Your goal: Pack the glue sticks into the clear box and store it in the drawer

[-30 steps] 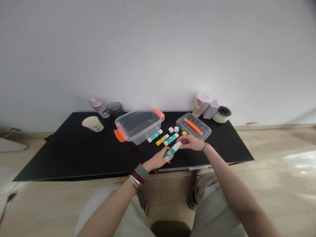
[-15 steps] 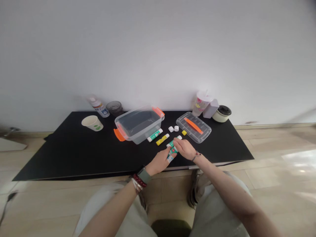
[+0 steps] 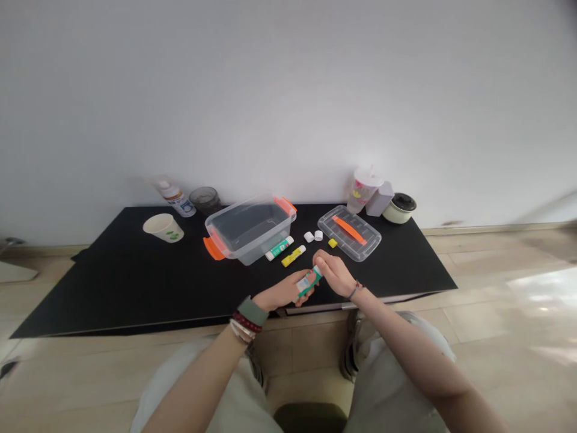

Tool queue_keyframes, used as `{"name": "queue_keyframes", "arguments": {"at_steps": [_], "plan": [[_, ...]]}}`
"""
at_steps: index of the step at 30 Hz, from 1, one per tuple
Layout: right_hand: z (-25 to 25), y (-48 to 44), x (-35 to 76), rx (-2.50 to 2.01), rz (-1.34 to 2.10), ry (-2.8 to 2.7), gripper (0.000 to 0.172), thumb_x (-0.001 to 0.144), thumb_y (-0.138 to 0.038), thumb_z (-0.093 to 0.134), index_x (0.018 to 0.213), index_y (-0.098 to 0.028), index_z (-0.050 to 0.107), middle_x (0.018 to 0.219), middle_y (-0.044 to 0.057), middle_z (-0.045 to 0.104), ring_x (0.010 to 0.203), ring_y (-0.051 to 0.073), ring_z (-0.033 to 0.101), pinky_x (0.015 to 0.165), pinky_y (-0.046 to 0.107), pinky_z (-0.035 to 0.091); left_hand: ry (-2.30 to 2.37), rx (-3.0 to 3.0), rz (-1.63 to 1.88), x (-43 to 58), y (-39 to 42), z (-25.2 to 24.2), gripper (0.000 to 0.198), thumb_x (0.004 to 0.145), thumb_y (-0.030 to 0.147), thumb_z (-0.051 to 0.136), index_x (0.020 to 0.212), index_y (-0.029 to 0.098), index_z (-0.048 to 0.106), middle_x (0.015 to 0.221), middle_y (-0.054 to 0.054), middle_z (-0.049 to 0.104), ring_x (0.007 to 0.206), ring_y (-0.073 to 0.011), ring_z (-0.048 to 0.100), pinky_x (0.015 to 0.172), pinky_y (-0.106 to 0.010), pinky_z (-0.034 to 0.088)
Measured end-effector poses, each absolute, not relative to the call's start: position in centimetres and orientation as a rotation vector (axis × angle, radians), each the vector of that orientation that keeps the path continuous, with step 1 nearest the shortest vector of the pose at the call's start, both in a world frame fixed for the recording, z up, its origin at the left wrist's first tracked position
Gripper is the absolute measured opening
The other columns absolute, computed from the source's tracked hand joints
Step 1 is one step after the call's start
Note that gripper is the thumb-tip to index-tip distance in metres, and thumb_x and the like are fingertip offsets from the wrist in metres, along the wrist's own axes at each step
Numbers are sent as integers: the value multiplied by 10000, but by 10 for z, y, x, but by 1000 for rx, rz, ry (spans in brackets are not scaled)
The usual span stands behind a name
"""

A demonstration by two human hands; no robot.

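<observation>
My left hand (image 3: 283, 290) holds a green-and-white glue stick (image 3: 309, 281) near the front of the black table. My right hand (image 3: 336, 273) is right beside it, with its fingertips pinching the stick's upper end. Just beyond my hands lie a green-and-white glue stick (image 3: 279, 248) and a yellow glue stick (image 3: 293, 255). Two white caps (image 3: 309, 236) sit farther back, and a small yellow cap (image 3: 332, 243) lies nearer my right hand. My fingers hide part of the held stick.
A transparent plastic box (image 3: 250, 230) with orange handles stands left of the sticks, with its transparent lid (image 3: 349, 236) to the right. A paper cup (image 3: 163, 228), spray bottle (image 3: 174, 198), dark glass (image 3: 205, 200), lidded cup (image 3: 363, 189) and cream pot (image 3: 399, 207) line the back.
My hands have come together around the stick, and the view has shifted slightly. The green stick that lay closest to my hands no longer shows on the table.
</observation>
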State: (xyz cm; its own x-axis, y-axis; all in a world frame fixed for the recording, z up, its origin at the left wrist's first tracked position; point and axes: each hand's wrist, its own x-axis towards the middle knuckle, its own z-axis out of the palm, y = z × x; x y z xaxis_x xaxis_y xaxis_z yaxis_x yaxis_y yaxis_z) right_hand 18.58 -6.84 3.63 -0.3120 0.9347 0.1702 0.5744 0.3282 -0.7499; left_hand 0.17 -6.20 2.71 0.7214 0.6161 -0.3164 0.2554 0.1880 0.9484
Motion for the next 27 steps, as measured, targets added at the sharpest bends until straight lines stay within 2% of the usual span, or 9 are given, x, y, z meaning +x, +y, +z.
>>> {"name": "queue_keyframes", "arguments": {"at_steps": [2,6,10,13,17,19,21,24,27], "plan": [[43,-72,191,-1207,696,-2076,416,1006,-481,256,795,-208,488,708,1,540,639,128,514,642,232,384,597,1186,219,-1,-61,32,527,883,706,407,927,187,489,686,33,431,500,-76,357,459,-212,317],[47,-73,191,-1266,550,-2183,400,1002,-416,268,723,-211,468,648,4,515,594,125,489,621,232,344,590,1245,285,2,-67,33,502,872,694,452,899,194,473,709,30,446,511,-76,371,478,-221,340],[33,-67,177,-1664,446,-2119,356,1000,-335,303,737,-212,509,605,-2,525,548,128,488,567,245,270,957,1708,403,9,-70,19,387,912,595,444,895,210,476,735,-14,521,612,-158,513,603,-287,411],[25,-63,171,-1966,517,-1972,383,1012,-353,314,729,-215,533,622,6,562,563,138,517,544,256,238,1170,1887,379,12,-69,10,336,909,548,476,898,212,485,797,-53,578,739,-230,597,683,-322,421],[30,-63,182,-1632,678,-2096,404,1022,-421,301,775,-209,540,658,-3,581,618,132,550,587,230,303,923,1500,294,10,-65,11,468,904,674,361,882,213,435,682,25,462,533,-133,467,536,-262,384],[34,-65,187,-1449,631,-2161,359,1014,-406,322,808,-205,536,690,-5,585,640,128,552,623,226,322,784,1363,290,9,-64,13,501,894,705,344,892,209,422,683,48,423,494,-92,394,492,-229,354],[35,-65,186,-1472,565,-2187,328,1004,-364,338,787,-205,525,668,-7,564,621,127,537,623,233,311,783,1421,304,8,-65,13,483,906,684,352,900,207,426,680,50,432,493,-87,398,488,-219,352],[31,-63,176,-1768,554,-2119,316,995,-342,348,764,-213,519,622,-7,528,588,135,523,588,247,279,1035,1817,301,9,-69,14,371,957,561,375,949,201,465,753,-14,561,617,-154,562,573,-258,413],[29,-57,178,-1892,751,-1994,370,1011,-427,310,791,-219,524,652,-1,549,611,141,548,574,239,301,1318,2180,178,12,-73,19,280,980,440,402,1048,189,507,1003,-115,659,888,-265,665,699,-310,448]]}}
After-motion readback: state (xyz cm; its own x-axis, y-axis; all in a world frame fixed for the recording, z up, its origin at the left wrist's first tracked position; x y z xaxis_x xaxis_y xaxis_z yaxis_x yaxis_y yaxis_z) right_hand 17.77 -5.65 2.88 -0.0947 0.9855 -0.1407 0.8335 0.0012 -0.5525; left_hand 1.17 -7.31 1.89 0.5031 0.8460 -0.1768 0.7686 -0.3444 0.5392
